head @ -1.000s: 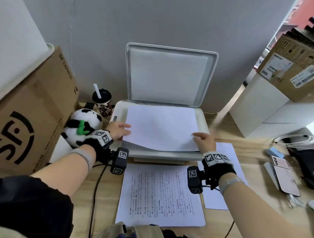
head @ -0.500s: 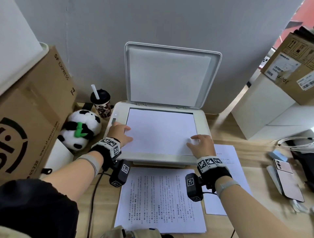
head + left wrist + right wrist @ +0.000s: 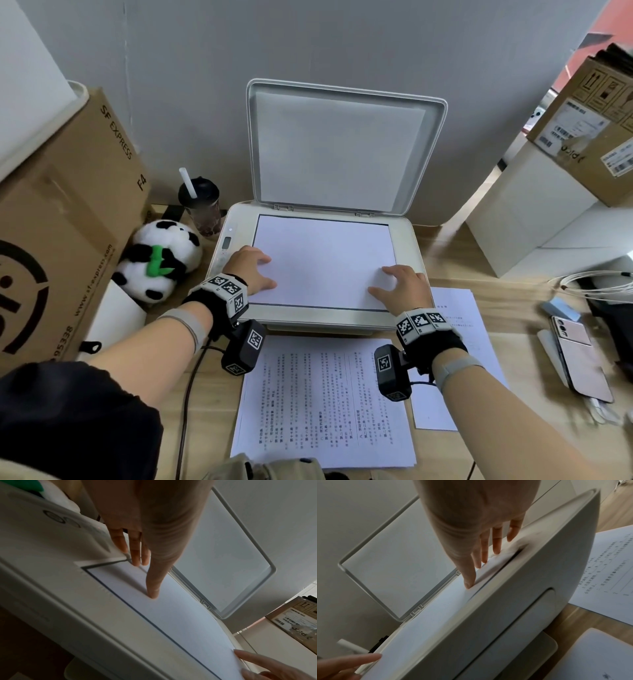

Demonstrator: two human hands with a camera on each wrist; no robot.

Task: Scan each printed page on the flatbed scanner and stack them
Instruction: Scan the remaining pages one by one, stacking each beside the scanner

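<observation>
One page (image 3: 322, 260) on scanner (image 3: 409, 240) — two hands flat

Left hand (image 3: 145, 524) extended, straight fingers (image 3: 152, 586) pressing sheet (image 3: 171, 612) flat on scanner (image 3: 85, 615) glass near its corner; lid (image 3: 228, 561) raised behind; right hand's fingertips (image 3: 248, 657) touching sheet's far edge.

The scanner (image 3: 409, 240) is seen to be of smooth, matt off-white plastic, and the sheet (image 3: 322, 260) laid on it of plain matt paper. Beneath it, pale wood grain is shown by the table (image 3: 520, 308). The panda (image 3: 161, 260) is made of fluffy plush cloth and the box (image 3: 68, 212) of matt brown cardboard.
</observation>
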